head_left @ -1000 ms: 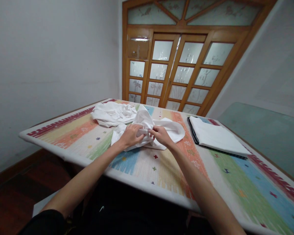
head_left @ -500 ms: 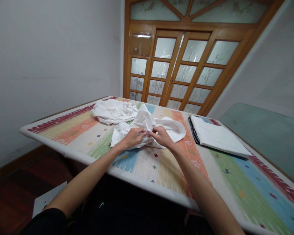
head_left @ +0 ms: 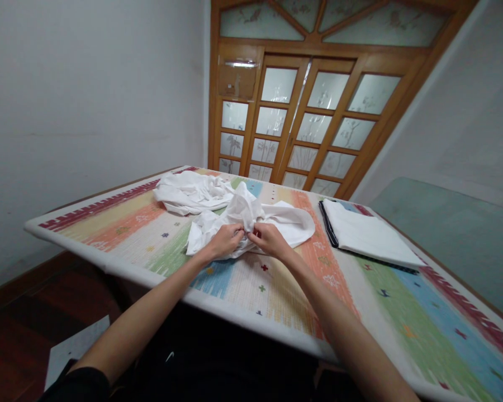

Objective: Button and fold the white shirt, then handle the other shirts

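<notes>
A crumpled white garment (head_left: 288,219) lies in front of me, its middle bunched up into a peak. My left hand (head_left: 227,240) pinches its near edge, fingers closed on the fabric. Right beside it, my right hand (head_left: 268,239) pinches the same part, thumb and fingers pressed together. The fingertips of both hands nearly meet, and the small bit of cloth between them is too small to make out. Just behind on the left is a second crumpled white cloth (head_left: 190,191).
A patterned, padded cover (head_left: 285,285) spreads over the table. On the right side lies a folded white cloth (head_left: 371,231) with black edging. A glass-topped surface (head_left: 448,220) stands beyond the right edge. Wooden glazed doors (head_left: 297,117) are at the back, a white wall (head_left: 92,111) at left.
My right hand has shifted slightly left and down, closer to my left hand. Both hands still pinch the white garment. The view has tilted a little.
</notes>
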`<state>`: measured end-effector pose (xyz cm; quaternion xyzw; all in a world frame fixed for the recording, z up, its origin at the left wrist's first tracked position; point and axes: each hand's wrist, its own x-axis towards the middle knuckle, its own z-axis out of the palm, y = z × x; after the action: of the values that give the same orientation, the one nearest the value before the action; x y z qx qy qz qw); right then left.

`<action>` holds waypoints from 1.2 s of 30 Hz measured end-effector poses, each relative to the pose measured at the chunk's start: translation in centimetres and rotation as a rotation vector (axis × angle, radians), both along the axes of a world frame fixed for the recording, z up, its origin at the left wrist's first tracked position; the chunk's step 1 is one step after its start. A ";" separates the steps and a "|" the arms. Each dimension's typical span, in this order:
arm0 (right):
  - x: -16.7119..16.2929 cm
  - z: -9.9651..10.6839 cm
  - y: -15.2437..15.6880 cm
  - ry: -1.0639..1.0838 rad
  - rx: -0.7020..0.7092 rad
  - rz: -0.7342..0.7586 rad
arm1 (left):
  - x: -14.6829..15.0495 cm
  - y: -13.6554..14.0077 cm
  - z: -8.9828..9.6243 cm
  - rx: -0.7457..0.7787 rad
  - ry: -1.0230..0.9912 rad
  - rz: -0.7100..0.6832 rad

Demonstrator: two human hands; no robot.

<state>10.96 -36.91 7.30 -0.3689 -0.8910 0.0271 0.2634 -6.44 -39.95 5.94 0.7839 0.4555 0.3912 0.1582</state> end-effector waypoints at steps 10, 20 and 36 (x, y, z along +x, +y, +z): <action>-0.8 -0.3 0.1 0.142 -0.100 -0.036 | -0.1 0.1 -0.3 -0.082 -0.186 0.031; 0.2 -0.8 0.2 0.352 -0.360 0.080 | -0.1 0.0 -0.1 -0.174 -0.302 -0.027; -0.8 -1.5 -1.1 0.488 -0.187 -0.007 | 1.2 -0.2 -0.7 -0.092 -0.389 0.110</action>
<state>10.15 -38.01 5.80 -0.3773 -0.7934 0.1965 0.4353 -5.23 -40.18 5.20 0.6596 0.4757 0.5220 0.2572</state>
